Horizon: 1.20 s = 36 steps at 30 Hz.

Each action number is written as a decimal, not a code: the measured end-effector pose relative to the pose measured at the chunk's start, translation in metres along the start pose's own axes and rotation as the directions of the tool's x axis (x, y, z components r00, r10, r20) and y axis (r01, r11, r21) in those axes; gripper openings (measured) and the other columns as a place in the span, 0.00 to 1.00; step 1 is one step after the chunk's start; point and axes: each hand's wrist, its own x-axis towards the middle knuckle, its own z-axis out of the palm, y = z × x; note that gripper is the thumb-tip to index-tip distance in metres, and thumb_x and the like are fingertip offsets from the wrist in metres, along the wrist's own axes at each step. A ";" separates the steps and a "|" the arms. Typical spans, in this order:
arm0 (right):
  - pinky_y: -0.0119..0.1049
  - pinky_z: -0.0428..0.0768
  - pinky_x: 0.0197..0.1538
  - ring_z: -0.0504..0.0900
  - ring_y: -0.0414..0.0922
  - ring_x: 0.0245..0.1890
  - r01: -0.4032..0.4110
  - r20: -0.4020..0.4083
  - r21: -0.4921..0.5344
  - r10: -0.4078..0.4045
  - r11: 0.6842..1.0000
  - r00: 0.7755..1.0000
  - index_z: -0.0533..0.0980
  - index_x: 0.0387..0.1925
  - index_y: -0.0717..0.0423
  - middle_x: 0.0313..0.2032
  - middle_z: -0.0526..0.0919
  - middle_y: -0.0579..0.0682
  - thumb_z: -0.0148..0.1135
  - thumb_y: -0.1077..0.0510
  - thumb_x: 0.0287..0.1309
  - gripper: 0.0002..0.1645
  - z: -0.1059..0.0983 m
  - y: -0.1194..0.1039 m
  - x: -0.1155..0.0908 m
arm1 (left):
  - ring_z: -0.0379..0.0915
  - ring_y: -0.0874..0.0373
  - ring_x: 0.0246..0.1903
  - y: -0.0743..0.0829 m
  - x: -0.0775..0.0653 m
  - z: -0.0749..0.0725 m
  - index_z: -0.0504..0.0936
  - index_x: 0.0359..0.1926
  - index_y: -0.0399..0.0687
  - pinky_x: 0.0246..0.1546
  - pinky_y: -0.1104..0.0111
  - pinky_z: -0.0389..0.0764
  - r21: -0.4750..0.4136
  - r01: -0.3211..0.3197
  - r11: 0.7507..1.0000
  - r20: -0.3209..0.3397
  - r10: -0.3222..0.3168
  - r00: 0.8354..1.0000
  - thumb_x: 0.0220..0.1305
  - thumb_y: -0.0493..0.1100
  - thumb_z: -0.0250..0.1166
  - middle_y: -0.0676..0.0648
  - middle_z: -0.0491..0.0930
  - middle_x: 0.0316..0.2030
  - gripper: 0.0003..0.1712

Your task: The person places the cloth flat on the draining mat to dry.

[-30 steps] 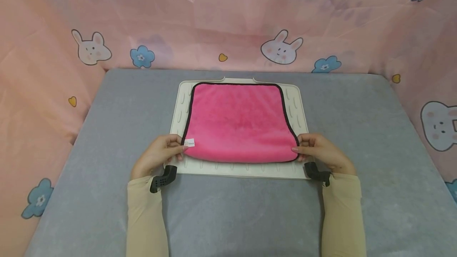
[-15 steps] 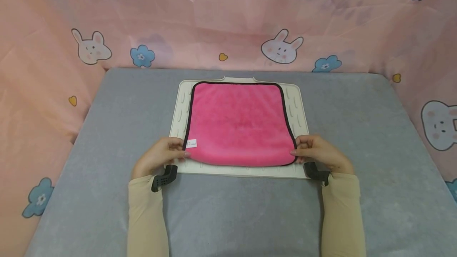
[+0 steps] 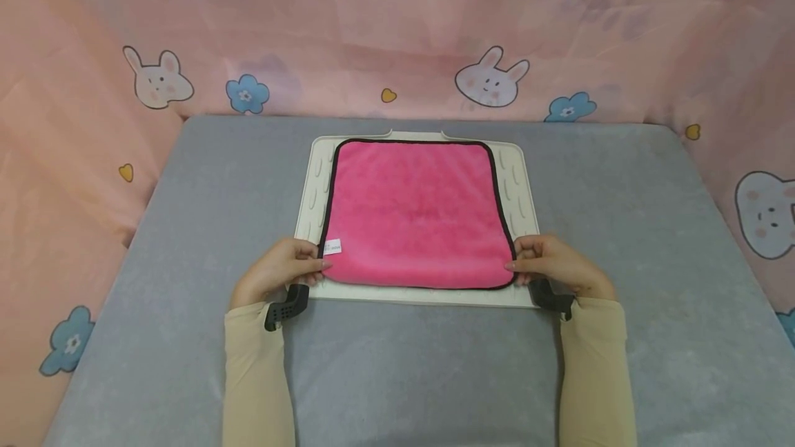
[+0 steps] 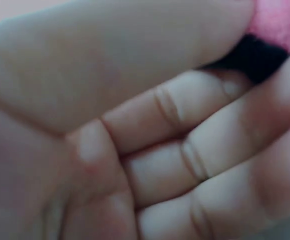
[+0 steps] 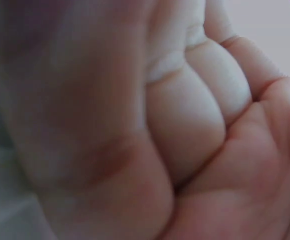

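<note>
A pink towel [image 3: 416, 209] with a black border and a small white label [image 3: 332, 246] lies spread over a cream ribbed board [image 3: 512, 188]. My left hand [image 3: 279, 269] pinches its near left corner, thumb on top beside the label. At the near right corner my right hand [image 3: 557, 266] pinches the edge in the same way. The left wrist view shows curled fingers with the black border [image 4: 259, 57] between thumb and fingertips. In the right wrist view curled fingers [image 5: 189, 115] fill the picture, and the towel's corner is hidden.
The board rests on a grey cloth-covered table [image 3: 410, 371]. Behind and at the sides hangs a pink curtain [image 3: 373, 33] with rabbits and flowers. A black wrist mount [image 3: 287, 307] sits at the left cuff, another mount [image 3: 551, 296] at the right.
Both hands have drawn the towel's near edge slightly towards me, and the right hand has come a little to the left. In the last half second the hands have hardly moved.
</note>
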 end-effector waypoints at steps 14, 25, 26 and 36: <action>0.36 0.80 0.33 0.81 0.43 0.25 0.035 0.088 -0.061 -0.030 0.997 0.996 0.73 0.32 0.72 0.24 0.83 0.55 0.63 0.64 0.57 0.11 -0.001 0.003 0.003 | 0.76 0.59 0.17 -0.001 0.001 0.000 0.76 0.16 0.36 0.19 0.74 0.69 0.095 0.064 0.993 -0.029 -0.062 0.998 0.58 0.37 0.66 0.46 0.78 0.14 0.16; 0.35 0.80 0.34 0.82 0.42 0.26 0.040 0.108 -0.047 -0.035 0.998 0.994 0.73 0.35 0.74 0.25 0.83 0.56 0.61 0.65 0.58 0.11 0.000 0.001 0.002 | 0.74 0.61 0.16 -0.001 -0.003 0.001 0.77 0.20 0.31 0.22 0.73 0.76 -0.058 0.106 0.993 0.024 -0.105 0.994 0.54 0.32 0.67 0.45 0.78 0.15 0.10; 0.35 0.80 0.33 0.81 0.42 0.25 0.038 0.107 -0.047 -0.032 0.998 0.994 0.73 0.33 0.73 0.25 0.83 0.55 0.61 0.65 0.58 0.10 0.000 0.001 0.001 | 0.74 0.61 0.16 0.000 -0.003 0.001 0.77 0.19 0.31 0.22 0.73 0.75 -0.038 0.105 0.994 0.024 -0.104 0.994 0.54 0.32 0.67 0.46 0.78 0.15 0.11; 0.34 0.80 0.33 0.81 0.42 0.25 0.007 0.104 -0.050 -0.002 0.999 0.995 0.71 0.30 0.72 0.23 0.82 0.55 0.61 0.67 0.57 0.09 0.000 -0.001 0.001 | 0.69 0.60 0.14 0.002 -0.002 0.002 0.75 0.13 0.36 0.16 0.73 0.64 0.109 0.123 0.986 0.020 -0.126 0.992 0.53 0.35 0.67 0.48 0.76 0.12 0.16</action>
